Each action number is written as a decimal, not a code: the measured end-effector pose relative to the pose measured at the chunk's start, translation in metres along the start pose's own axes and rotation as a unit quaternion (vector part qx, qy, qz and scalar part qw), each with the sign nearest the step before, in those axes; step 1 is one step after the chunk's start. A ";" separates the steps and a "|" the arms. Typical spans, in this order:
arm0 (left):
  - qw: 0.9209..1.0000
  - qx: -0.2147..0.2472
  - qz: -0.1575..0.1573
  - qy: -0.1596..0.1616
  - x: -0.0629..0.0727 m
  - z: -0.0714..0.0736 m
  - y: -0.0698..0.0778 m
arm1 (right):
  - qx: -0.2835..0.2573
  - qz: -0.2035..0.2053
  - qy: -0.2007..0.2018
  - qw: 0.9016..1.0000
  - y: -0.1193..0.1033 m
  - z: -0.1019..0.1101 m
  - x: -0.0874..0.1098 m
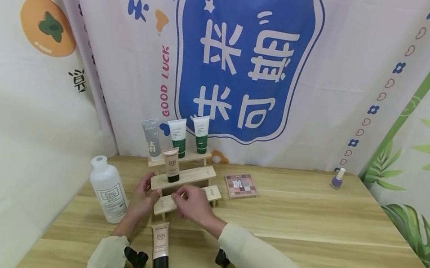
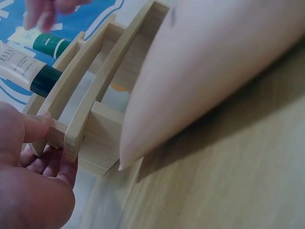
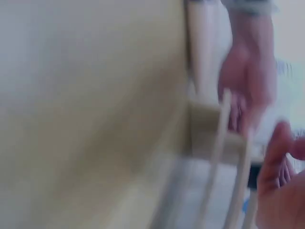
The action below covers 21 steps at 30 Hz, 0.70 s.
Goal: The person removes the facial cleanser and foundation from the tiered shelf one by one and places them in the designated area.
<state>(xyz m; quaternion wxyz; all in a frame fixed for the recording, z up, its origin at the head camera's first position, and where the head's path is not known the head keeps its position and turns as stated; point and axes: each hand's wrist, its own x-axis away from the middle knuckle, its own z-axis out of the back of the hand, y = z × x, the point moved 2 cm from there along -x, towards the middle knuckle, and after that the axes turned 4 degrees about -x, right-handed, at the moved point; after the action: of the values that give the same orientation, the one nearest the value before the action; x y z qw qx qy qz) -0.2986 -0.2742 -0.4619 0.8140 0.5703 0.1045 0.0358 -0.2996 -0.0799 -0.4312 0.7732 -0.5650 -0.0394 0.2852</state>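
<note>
Probably the wooden stand [image 1: 198, 175] was light, stiff, best held by its end, which left fingers [image 2: 66, 172] grasped; about right fingers [image 1: 184, 192], I could not tell.

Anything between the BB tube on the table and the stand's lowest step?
Nothing visible between that BB tube and the lowest step at its left end; the right hand hides the step's middle.

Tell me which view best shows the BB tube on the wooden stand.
The head view: it shows the whole BB tube, cap down on the wooden stand. The left wrist view is closer but cuts off its top; the right wrist view is blurred, with a dark patch that may be its cap.
</note>
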 end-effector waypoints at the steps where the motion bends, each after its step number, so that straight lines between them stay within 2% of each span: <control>1: 1.000 -0.003 0.000 -0.002 0.000 -0.001 0.000 | 0.007 0.012 0.033 0.999 -0.002 0.006 -0.006; 3: 1.000 -0.005 -0.002 -0.003 0.000 -0.002 0.000 | 0.012 0.028 0.083 0.996 -0.005 0.016 -0.020; 5: 1.000 -0.004 -0.005 -0.003 0.001 -0.002 0.000 | 0.021 0.030 0.102 0.994 -0.008 0.022 -0.033; 8: 1.000 -0.004 -0.005 0.001 0.002 0.000 0.000 | 0.031 0.024 0.092 0.995 -0.012 0.022 -0.049; 12: 1.000 -0.010 -0.004 -0.001 0.003 0.001 0.000 | 0.047 0.003 0.069 0.996 -0.015 0.017 -0.060; 17: 1.000 -0.011 -0.003 0.000 0.003 0.001 -0.002 | 0.074 -0.007 0.063 0.995 -0.016 0.013 -0.065; 21: 1.000 -0.013 -0.008 0.002 0.002 0.000 -0.003 | 0.058 -0.008 0.075 0.995 -0.017 0.015 -0.065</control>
<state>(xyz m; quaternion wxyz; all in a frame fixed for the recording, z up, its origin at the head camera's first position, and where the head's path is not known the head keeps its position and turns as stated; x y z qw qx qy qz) -0.2968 -0.2744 -0.4648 0.8215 0.5585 0.1108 0.0317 -0.3526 -0.1015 -0.3935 0.8077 -0.5388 0.0310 0.2372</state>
